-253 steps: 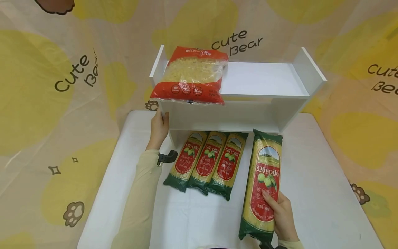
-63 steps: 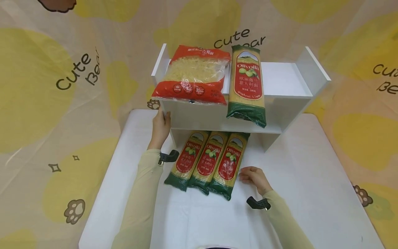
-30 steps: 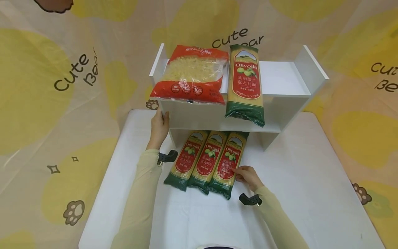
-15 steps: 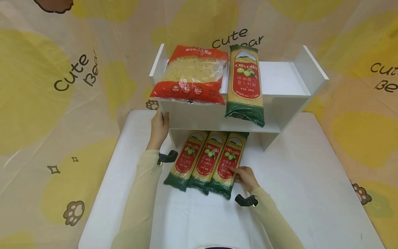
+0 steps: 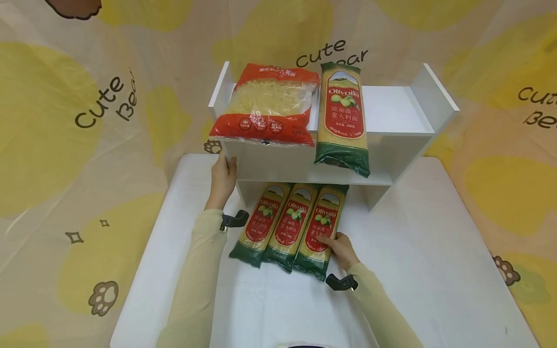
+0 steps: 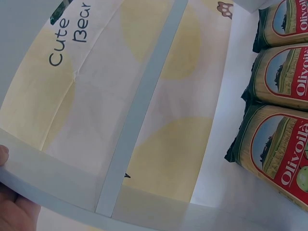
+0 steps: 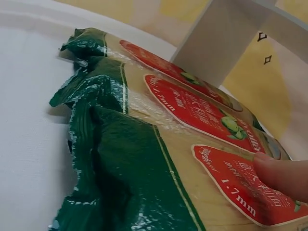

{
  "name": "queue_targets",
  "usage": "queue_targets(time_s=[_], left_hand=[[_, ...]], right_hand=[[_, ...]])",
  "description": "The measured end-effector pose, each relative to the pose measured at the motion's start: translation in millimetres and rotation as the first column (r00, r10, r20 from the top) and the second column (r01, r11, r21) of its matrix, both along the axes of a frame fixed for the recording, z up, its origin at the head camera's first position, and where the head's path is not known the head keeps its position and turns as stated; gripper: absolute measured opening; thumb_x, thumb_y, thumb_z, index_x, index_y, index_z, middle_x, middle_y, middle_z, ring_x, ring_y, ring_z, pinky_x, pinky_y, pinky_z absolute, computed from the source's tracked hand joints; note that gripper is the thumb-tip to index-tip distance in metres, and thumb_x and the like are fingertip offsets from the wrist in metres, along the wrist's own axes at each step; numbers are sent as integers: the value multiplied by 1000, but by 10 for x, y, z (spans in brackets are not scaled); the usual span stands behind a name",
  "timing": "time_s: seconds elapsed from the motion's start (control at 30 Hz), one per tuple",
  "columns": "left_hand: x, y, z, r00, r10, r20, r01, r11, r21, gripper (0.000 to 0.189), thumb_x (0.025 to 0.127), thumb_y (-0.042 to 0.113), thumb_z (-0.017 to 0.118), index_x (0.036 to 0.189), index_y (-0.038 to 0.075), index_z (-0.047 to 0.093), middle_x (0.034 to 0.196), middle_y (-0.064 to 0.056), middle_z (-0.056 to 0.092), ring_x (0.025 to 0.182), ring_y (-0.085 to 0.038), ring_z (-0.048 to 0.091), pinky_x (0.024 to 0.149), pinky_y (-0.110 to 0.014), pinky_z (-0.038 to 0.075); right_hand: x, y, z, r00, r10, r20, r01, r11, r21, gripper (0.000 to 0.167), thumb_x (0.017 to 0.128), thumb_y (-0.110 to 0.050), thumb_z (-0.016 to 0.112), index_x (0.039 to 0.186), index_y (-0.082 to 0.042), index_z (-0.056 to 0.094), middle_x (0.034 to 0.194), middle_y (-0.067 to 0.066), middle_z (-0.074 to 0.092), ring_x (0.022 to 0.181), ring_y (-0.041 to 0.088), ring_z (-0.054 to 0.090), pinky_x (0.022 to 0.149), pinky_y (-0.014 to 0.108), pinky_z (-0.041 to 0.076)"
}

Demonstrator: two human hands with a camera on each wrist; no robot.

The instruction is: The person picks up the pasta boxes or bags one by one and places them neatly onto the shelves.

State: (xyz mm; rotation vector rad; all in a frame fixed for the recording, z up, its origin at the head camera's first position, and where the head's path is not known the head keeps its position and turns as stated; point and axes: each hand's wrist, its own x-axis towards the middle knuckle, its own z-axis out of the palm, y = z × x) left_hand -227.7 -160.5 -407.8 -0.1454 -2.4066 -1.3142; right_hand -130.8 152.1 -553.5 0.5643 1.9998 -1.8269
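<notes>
Gripping shelf [image 5: 398, 108] and packet [image 5: 324, 222], both hands [image 5: 222, 180] [image 5: 343, 249] share only the head view.

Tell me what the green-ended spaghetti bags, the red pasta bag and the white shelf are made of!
Spaghetti bags: shiny, thin plastic film, it seems; the green ends crinkle and glint.

Red pasta bag: probably glossy plastic too, with a see-through middle and bright reflections.

White shelf: smooth, flat boards with straight edges, maybe coated wood; plastic is possible, and I can't tell for sure.
</notes>
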Motion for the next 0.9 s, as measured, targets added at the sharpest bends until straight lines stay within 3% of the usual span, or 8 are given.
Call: queue_targets(time_s=[0.23,0.4,0.53,0.63,0.77,0.9], left_hand=[[-15,-2,-19,1000,-2,-12,2,1000,1,37,99,4,42,135,-4,39,127,-30,51,115,-42,52,92,-54,44],[-15,-8,-25,1000,6,-17,-6,1000,-1,38,99,5,41,136,-3,38,126,-31,52,115,-42,52,92,-54,44],[-9,-10,-19,1000,6,-14,-6,1000,-4,39,99,4,41,138,-3,37,126,-31,52,115,-42,52,92,-54,44],[-6,-10,-9,1000,4,-18,-5,1000,-9,37,99,4,41,136,-5,38,124,-32,52,113,-43,53,91,-54,45],[1,-6,1,1000,14,-25,-15,1000,-14,32,99,4,42,129,-7,42,120,-33,54,109,-44,55,87,-55,46],[6,1,3,1000,10,-4,-10,1000,-5,33,99,4,42,131,-6,41,124,-32,52,113,-42,53,90,-54,45]], right_hand=[[72,-38,-2,997,64,-51,-53,978,203,57,79,-27,75,117,7,49,104,18,60,93,25,57,82,36,47],[70,-40,37,996,65,-60,-51,975,216,52,80,-22,73,115,9,49,101,20,61,88,25,58,76,34,48],[54,-20,17,997,46,-56,-37,988,151,46,80,-12,71,113,12,50,97,18,62,81,20,58,68,28,48],[45,9,-21,999,3,-35,-2,1000,20,44,81,-5,69,114,15,48,94,16,62,77,17,60,67,26,51],[50,49,-57,1000,-31,-5,30,993,-115,45,82,0,67,118,16,45,90,12,64,74,15,63,65,27,54],[80,84,-54,1000,-28,-6,27,991,-130,44,83,1,66,118,17,46,84,8,65,70,13,63,61,24,52]])
